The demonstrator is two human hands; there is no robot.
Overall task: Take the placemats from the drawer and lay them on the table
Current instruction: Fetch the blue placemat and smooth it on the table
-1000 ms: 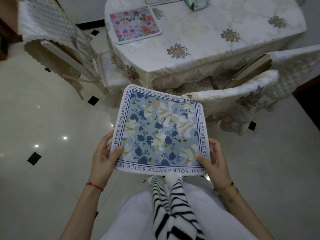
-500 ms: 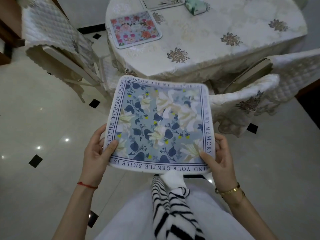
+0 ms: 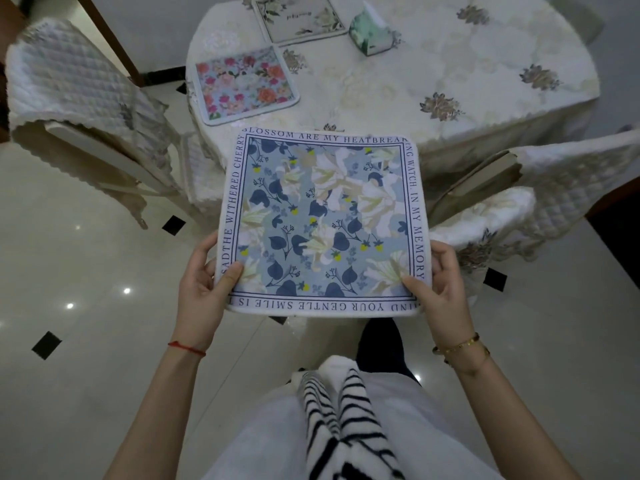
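This is a home dining room: beyond the two-handed grip stands a round counter (image 3: 398, 98) under a cream cloth embroidered with flower motifs, with a pink floral placemat (image 3: 244, 85), a pale placemat (image 3: 299, 17) and a green tissue box (image 3: 369, 34) on it. Chairs in quilted cream covers stand to either side, one far left of the grip (image 3: 79, 98), one to its right (image 3: 540, 188), on a glossy tiled floor (image 3: 86, 306) with small black diamond insets
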